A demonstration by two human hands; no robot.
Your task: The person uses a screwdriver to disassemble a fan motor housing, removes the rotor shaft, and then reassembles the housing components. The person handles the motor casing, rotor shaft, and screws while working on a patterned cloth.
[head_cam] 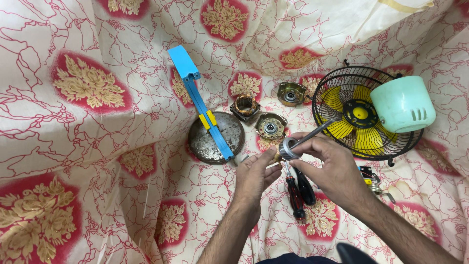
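Blue plastic stand (198,95) lies across a worn round metal base (216,137), with a copper-wound stator (245,107) and two motor end covers (270,126) laid out beside it, seemingly within easy reach. Left hand (254,176) pinches the rotor (289,148) at its lower end. Right hand (328,166) closes round the rotor's shaft, steadying it near the yellow caged fan (359,115). Screwdrivers (299,191) lie beneath.

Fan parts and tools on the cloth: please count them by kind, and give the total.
Fan guard with yellow blades: 1
Mint green motor cover: 1
Metal bearing caps: 2
Copper-wound stator: 1
Round base with blue stand: 1
Rotor on shaft, in the hands: 1
Screwdrivers: 2
Total: 9
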